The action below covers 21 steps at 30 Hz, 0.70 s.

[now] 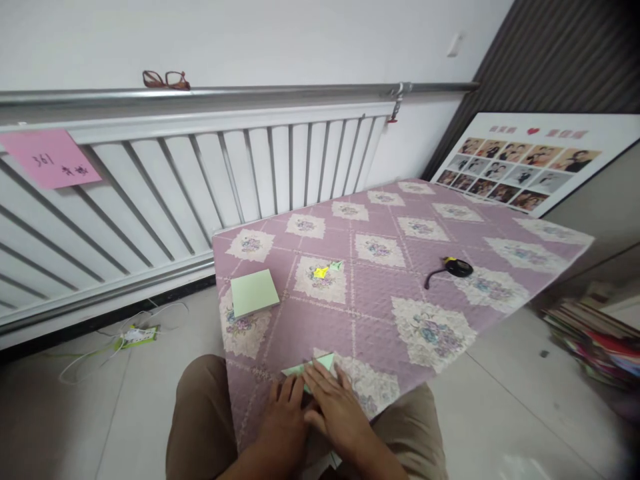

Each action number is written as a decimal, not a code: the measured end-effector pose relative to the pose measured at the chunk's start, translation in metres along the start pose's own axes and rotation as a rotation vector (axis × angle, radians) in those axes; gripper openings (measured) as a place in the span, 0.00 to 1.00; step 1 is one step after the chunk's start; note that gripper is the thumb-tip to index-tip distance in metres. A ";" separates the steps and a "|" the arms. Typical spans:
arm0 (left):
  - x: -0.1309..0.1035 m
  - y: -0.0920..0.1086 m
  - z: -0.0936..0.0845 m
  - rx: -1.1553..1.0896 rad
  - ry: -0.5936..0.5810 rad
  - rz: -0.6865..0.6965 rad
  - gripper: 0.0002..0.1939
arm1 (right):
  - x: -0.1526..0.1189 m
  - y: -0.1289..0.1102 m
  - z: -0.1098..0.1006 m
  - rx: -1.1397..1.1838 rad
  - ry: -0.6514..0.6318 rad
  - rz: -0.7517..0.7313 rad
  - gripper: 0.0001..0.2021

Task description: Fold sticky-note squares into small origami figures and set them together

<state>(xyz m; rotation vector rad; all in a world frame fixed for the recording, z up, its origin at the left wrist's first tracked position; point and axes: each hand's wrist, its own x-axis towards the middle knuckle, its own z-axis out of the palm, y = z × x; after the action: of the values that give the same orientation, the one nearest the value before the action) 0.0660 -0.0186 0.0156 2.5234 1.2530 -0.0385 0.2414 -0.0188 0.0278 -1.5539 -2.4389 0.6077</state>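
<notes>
A folded piece of light green paper (pixel 326 361) lies near the front edge of the cloth-covered table. My right hand (pixel 333 400) rests on top of it, fingers stretched out flat and covering much of its middle. Beside it, my left hand (pixel 286 410) lies at the paper's lower left edge with its fingers extended downward onto it; its thumb is hidden. Farther up the table sit a small yellow folded paper piece (pixel 321 273) and a small green folded paper piece (pixel 336 266). To the left is a stack of light green square paper (pixel 255 293).
A black tape measure (pixel 458 267) with a strap lies on the patterned tablecloth (pixel 320 327). Behind the table runs a white radiator (pixel 285 167) with a pink note (pixel 53 159). Glasses (pixel 167 81) rest on the pipe. A photo board (pixel 530 157) leans at the far right.
</notes>
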 end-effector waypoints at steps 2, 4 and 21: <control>-0.005 -0.005 0.003 0.017 0.049 0.046 0.26 | 0.000 -0.005 0.001 0.027 -0.036 -0.006 0.34; -0.010 -0.012 0.007 0.051 0.115 0.082 0.27 | 0.000 -0.005 0.003 0.022 -0.034 0.011 0.35; 0.003 -0.039 -0.016 -0.066 0.201 -0.151 0.26 | 0.009 0.000 0.008 0.098 0.064 0.122 0.27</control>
<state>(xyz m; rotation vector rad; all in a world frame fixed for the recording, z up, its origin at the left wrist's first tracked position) 0.0355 0.0104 0.0195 2.4193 1.4943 0.2228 0.2342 -0.0129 0.0200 -1.6652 -2.2454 0.6768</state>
